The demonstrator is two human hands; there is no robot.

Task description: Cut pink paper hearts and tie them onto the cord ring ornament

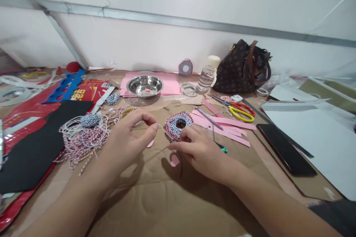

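My left hand (137,133) is closed in a pinch, with a thin white string (162,130) between thumb and forefinger. The string runs to a ring wrapped in blue-and-white cord (174,127), edged in dark red, with an open hole in its middle. At the ring's lower right edge, my right hand (196,146) is closed on it; its fingers hide part of the rim. A dark thread (181,164) dangles under the right fingers. Below lies a small pink paper piece (174,160) on the brown cardboard (144,196).
Tangled cords (86,133) lie left, near black sheeting (41,140). A steel bowl (145,85), a bottle (208,75) and a handbag (239,68) stand behind. Pink paper strips (233,133), scissors (240,112) and a phone (286,150) lie right. Another ring (185,67) leans on the wall.
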